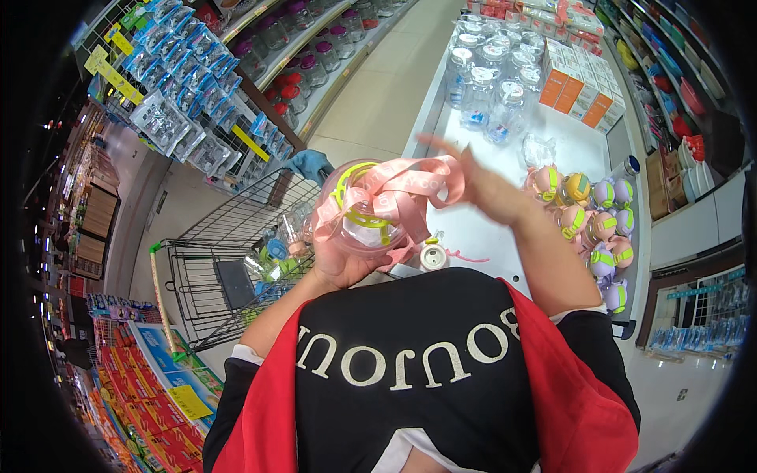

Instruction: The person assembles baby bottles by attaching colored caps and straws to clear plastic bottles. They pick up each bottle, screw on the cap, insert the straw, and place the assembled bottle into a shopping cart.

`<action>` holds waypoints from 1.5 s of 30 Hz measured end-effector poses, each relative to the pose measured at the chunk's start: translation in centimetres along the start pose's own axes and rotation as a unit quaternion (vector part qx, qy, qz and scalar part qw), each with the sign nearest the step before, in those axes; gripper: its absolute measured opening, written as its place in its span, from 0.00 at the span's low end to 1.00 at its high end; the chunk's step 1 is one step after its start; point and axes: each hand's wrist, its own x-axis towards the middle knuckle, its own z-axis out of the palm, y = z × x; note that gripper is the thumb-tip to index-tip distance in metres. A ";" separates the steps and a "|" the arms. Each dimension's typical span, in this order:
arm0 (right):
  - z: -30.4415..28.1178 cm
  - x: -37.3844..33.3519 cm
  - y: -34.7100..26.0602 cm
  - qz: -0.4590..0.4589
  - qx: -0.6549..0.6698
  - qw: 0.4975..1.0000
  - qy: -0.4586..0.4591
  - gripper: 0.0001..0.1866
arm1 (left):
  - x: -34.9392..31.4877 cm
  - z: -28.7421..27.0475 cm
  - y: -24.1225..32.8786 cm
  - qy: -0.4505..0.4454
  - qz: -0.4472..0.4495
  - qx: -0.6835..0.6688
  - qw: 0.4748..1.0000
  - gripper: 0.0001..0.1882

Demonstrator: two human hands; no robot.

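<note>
My left hand [343, 264] is closed round the lower side of a clear pink plastic water bottle [328, 203] with a yellow-green carrying ring on its lid. A wide pink strap [410, 183] with pale lettering lies in loops over the bottle's top. Just right of those loops is my right hand [481, 185], slightly blurred, with one finger stretched out to the left. Whether it touches the strap, I cannot tell. Close to my chest, a small cup with a white lid [433, 256] stands below the bottle, beside a thin pink cord [469, 258].
A white table [473, 229] carries clear jars [482, 87], orange-and-white boxes [579, 83] and several pink, purple and yellow bottles [603, 225]. On the left stands a wire shopping cart [213, 276] with bottles in it. Shelves and hanging packets [177, 71] line the aisle.
</note>
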 end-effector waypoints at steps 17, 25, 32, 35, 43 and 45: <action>4.3 -0.9 -3.6 -0.221 -0.237 0.933 0.154 0.07 | -0.2 2.6 0.4 -0.037 0.086 0.136 0.986 0.51; 2.4 -0.4 -4.8 -0.316 -0.498 0.807 -0.033 0.04 | -0.3 2.1 0.0 -0.028 0.076 0.145 0.986 0.49; 2.5 -0.4 -4.7 -0.200 -0.456 0.867 0.030 0.07 | 0.0 0.8 0.1 -0.014 -0.062 0.094 0.994 0.47; 2.6 -0.4 -4.3 -0.103 -0.304 0.939 0.125 0.09 | 0.0 0.4 -0.1 0.007 -0.061 0.077 0.995 0.49; 3.4 0.0 -3.0 -0.293 -0.392 0.867 0.095 0.10 | 0.1 1.3 0.5 -0.004 -0.027 0.050 0.998 0.50; 3.2 -0.4 -3.1 -0.314 -0.416 0.852 0.046 0.15 | -0.1 1.6 0.5 0.012 -0.021 0.064 0.998 0.50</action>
